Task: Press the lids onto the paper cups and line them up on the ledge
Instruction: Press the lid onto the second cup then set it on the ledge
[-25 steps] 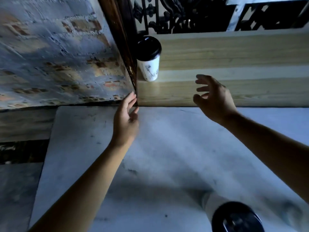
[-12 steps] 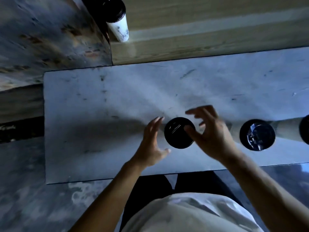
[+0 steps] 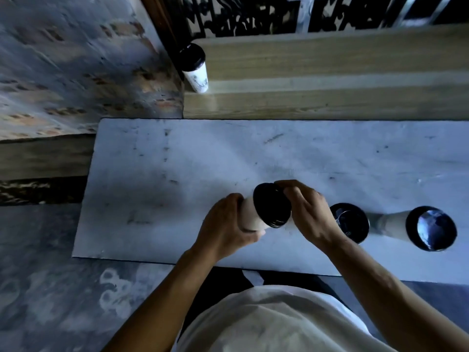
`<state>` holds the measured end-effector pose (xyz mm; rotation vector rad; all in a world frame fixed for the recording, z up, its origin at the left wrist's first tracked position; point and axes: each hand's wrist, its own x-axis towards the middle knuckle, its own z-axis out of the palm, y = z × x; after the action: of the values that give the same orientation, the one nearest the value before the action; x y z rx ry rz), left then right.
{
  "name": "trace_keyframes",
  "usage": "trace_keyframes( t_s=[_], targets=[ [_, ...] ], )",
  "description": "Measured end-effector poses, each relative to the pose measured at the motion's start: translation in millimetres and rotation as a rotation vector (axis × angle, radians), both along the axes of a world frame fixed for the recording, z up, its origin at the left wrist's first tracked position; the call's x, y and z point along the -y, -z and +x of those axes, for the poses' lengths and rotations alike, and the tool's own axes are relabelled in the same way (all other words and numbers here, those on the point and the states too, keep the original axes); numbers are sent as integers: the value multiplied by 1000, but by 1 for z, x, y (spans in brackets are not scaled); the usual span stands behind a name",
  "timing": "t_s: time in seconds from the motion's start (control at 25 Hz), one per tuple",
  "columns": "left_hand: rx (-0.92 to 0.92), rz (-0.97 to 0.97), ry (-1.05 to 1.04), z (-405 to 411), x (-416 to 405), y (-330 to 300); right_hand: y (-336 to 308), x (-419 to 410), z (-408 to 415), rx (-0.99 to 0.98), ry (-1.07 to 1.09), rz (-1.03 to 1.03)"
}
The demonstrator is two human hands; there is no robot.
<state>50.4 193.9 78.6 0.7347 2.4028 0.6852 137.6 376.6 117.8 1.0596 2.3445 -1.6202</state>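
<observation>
My left hand [image 3: 225, 224] is wrapped around the body of a white paper cup [image 3: 250, 217] tilted over the marble table [image 3: 177, 174]. My right hand [image 3: 307, 212] has its fingers on the rim of that cup's black lid [image 3: 271, 205]. To the right stand two more cups with black lids, one [image 3: 351, 222] partly behind my right wrist and one [image 3: 430, 228] further right. A lidded white cup [image 3: 195, 68] stands at the left end of the wooden ledge [image 3: 330, 80].
A painted brick wall [image 3: 76, 64] rises left of the ledge. Black ironwork [image 3: 253, 16] runs behind the ledge. The table's near edge is by my body, with a stone floor [image 3: 50, 288] to the left.
Both hands came back from the ledge to the table. They closed on the nearest cup, left on its body and right on its lid, and tilted it.
</observation>
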Motion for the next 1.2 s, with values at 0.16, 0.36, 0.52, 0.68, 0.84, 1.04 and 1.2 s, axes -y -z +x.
trace_keyframes(
  t_s=[0.16,0.36,0.52,0.68,0.84,1.04,1.2],
  targets=[
    [-363,-52,142,4,-6,-25,-19,17,-5,-53,83,-241],
    [-485,-60,260,-7,-3,-48,-30,45,-14,-118,296,-283],
    [-494,-80,316,-12,5,-63,-30,63,-17,-160,360,-222],
    [-418,-39,340,-9,19,-55,-31,81,-17,-115,360,-89],
    [-186,-29,303,-18,27,-55,-21,84,-12,-131,407,-332],
    [461,287,-176,-28,28,-51,-8,87,-18,-381,634,-828],
    [795,398,-484,-11,25,-47,-7,91,-10,-338,506,-838]
  ],
)
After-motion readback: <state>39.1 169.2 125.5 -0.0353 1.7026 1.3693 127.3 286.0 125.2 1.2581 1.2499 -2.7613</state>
